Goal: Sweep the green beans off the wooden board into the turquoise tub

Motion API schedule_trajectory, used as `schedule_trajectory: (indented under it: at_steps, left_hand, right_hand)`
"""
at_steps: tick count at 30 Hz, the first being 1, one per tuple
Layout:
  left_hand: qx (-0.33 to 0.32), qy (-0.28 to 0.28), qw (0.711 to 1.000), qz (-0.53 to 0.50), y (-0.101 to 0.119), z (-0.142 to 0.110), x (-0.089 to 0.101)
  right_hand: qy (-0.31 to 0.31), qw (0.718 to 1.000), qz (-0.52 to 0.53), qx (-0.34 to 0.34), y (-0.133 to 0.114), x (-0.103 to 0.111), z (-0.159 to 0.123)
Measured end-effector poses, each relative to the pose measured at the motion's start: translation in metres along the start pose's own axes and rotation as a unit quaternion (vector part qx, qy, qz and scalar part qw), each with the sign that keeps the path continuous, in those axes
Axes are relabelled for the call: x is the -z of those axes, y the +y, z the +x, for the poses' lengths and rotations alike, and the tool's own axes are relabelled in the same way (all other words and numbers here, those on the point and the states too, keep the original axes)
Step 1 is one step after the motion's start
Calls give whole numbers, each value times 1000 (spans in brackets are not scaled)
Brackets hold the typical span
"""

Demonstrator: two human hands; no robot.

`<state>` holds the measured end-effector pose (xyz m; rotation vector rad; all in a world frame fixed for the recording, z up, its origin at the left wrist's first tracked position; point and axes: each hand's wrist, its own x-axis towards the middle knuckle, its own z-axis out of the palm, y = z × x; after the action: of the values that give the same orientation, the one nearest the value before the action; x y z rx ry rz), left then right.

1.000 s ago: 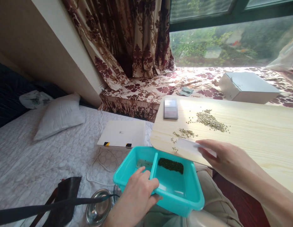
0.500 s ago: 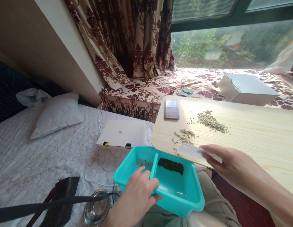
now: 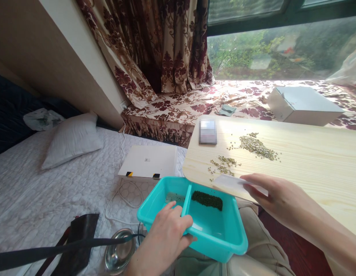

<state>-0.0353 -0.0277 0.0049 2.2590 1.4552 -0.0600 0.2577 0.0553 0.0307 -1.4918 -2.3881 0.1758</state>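
My left hand [image 3: 172, 229] grips the near rim and divider end of a turquoise two-compartment bin [image 3: 238, 230]. Dark green grains [image 3: 207, 200] lie in the bin's right compartment, and a thin scatter of pale bits [image 3: 174, 197] in the left one. Between the fingers of my right hand [image 3: 261, 188] is a flat, whitish translucent plastic scraper [image 3: 228, 182], held low at the edge of the wooden table [image 3: 304, 157]. Just beyond the scraper is a small loose spread of greenish-brown beans [image 3: 223, 165]. A larger pile of beans [image 3: 258, 147] lies farther back.
A phone-like blurred object [image 3: 208, 131] rests at the table's far left corner. On the bed are a white box [image 3: 149, 161], a metal bowl [image 3: 120, 251], a dark strap [image 3: 65, 247] and a pillow [image 3: 73, 140]. A white carton [image 3: 307, 105] stands on the window sill.
The scraper has shifted slightly left along the table edge, and fewer beans lie beside its tip. My left hand keeps its grip on the bin. The view has moved slightly.
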Motion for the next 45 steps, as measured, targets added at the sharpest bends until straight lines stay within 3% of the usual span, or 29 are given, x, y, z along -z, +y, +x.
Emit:
schedule_trajectory:
  at_steps: [38,45]
  left_hand:
    - [1,-8,1000,8,2,1,4]
    - [-1,-7,1000,4,0,1,3]
  right_hand:
    - [-7,1000,-18,19,-14,-1,14]
    - [13,999,-44,-5,-2,1,13]
